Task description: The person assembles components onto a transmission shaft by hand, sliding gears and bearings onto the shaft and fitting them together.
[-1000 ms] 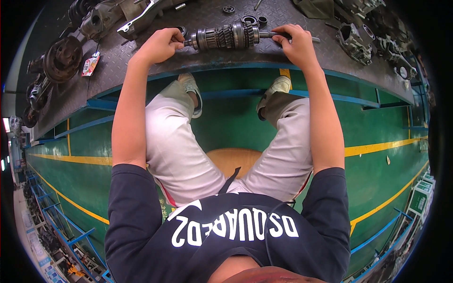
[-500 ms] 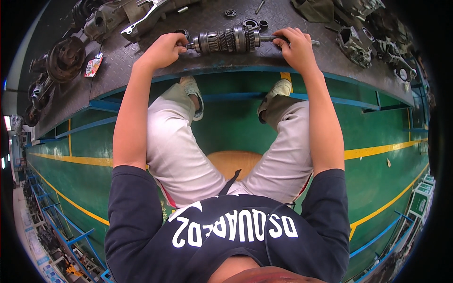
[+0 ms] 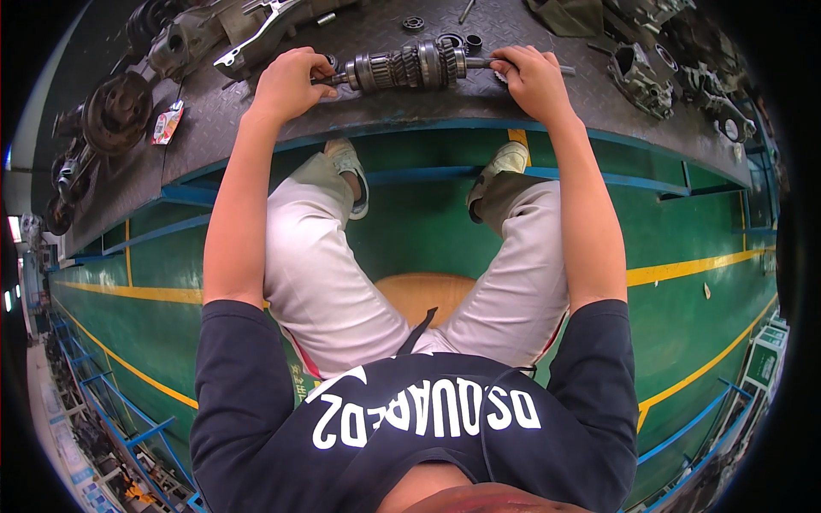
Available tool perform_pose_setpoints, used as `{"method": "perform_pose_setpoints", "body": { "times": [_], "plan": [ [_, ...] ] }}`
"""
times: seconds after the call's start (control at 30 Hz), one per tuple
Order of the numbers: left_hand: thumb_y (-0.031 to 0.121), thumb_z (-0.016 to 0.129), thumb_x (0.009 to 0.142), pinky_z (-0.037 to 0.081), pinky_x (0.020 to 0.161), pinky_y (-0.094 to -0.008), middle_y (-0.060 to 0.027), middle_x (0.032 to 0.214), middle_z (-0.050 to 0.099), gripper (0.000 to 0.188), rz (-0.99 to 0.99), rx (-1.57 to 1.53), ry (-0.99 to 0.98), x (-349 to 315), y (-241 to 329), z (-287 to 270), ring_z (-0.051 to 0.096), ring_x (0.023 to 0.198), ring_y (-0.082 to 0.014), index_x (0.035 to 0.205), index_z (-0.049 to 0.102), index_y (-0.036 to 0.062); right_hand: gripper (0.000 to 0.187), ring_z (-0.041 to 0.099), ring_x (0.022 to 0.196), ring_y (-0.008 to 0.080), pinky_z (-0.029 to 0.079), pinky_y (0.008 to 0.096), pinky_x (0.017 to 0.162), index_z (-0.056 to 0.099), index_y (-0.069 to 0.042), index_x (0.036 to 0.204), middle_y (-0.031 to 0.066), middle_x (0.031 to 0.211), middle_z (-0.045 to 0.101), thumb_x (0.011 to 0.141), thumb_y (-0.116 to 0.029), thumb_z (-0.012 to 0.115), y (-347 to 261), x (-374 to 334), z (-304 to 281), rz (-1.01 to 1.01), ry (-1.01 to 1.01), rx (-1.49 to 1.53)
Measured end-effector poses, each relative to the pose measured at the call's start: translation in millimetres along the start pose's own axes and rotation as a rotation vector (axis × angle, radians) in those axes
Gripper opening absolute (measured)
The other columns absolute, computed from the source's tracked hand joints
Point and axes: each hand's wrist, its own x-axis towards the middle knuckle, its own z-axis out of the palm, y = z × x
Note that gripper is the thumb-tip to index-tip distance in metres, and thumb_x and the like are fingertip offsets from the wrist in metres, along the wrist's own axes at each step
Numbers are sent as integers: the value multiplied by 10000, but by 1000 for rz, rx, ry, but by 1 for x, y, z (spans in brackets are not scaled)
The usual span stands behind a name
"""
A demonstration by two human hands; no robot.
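Note:
A metal gear shaft (image 3: 406,68) stretches crosswise near the front edge of the workbench, with several toothed gears packed along its middle. My left hand (image 3: 292,83) is closed on its thin left end, thumb and fingers pinching it. Over on the right, my right hand (image 3: 532,79) grips the longer bare end, whose tip sticks out past the fingers. The picture does not show clearly whether the shaft rests on the bench or is slightly lifted. Just behind it sit a dark ring (image 3: 473,41) and a small bearing (image 3: 413,23).
The dark, tread-patterned workbench (image 3: 376,114) has a blue frame. At its left stand a rusty drum-shaped part (image 3: 120,111) and a red-and-white packet (image 3: 168,122). A metal housing (image 3: 637,81) lies at the right, with a dark cloth (image 3: 569,17) farther back.
The gear shaft has shifted slightly away from me and a little left, with both hands still on its ends. My left hand has moved slightly farther from me.

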Motion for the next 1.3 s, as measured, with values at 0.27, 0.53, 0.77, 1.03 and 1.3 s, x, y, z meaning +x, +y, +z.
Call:
{"method": "perform_pose_setpoints", "body": {
  "times": [0.27, 0.53, 0.77, 1.03, 1.3],
  "plan": [
    [91, 900, 807, 593, 953, -367, -113, 1075, 753, 313, 1, -36, 10, 3, -5, 7, 747, 1017, -299, 1084, 779, 7, 197, 694, 1068, 281, 451, 430, 990, 813, -153, 1145, 67, 1092, 794, 1037, -278, 706, -1, -2, -1, -59, 39, 11],
    [103, 883, 833, 588, 954, -365, -98, 1078, 752, 325, 50, -22, 21, 5, -15, 11, 744, 1013, -299, 1131, 792, 12, 206, 691, 1086, 276, 453, 424, 1001, 811, -164, 1185, 67, 1119, 792, 1047, -258, 689, -1, -2, -2, -44, -7, -25],
    [116, 881, 839, 592, 928, -357, -101, 1079, 743, 311, 75, -49, 47, 1, -14, 10, 742, 991, -298, 1122, 802, 13, 203, 688, 1087, 274, 456, 426, 1000, 806, -156, 1181, 70, 1121, 790, 1043, -252, 693, -1, -1, -2, -40, -5, -23],
    [151, 889, 842, 579, 939, -368, -77, 1164, 725, 372, 139, -67, 97, 2, -14, 15, 709, 1072, -292, 1183, 792, 37, 186, 683, 1065, 267, 460, 417, 967, 812, -154, 1152, 59, 1106, 792, 1014, -247, 729, 4, -3, 4, -41, 8, -2],
    [242, 960, 764, 582, 991, -376, -127, 1238, 742, 628, 106, -199, 66, 8, 6, 16, 714, 1092, -291, 1324, 741, 61, 178, 684, 1047, 264, 457, 407, 956, 818, -151, 1136, 50, 1098, 798, 1006, -241, 736, 4, -2, 7, -46, 37, 23]
  ]
}}
